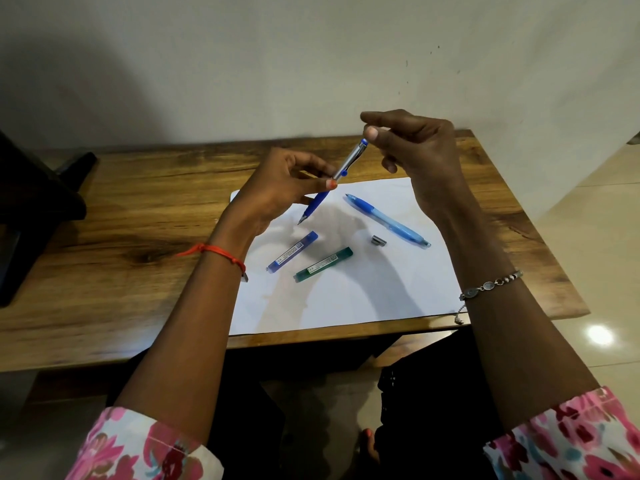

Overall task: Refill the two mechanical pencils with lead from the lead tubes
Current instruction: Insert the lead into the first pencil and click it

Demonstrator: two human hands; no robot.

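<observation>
My left hand grips a silver and blue mechanical pencil by its middle, tip pointing down and toward me, above the white paper. My right hand pinches at the pencil's top end with thumb and forefinger. A second, light blue mechanical pencil lies on the paper to the right. A blue lead tube and a green lead tube lie side by side on the paper. A small grey cap rests beside the light blue pencil.
The paper lies on a wooden table that stands against a pale wall. A dark object sits at the table's left edge. Tiled floor shows on the right.
</observation>
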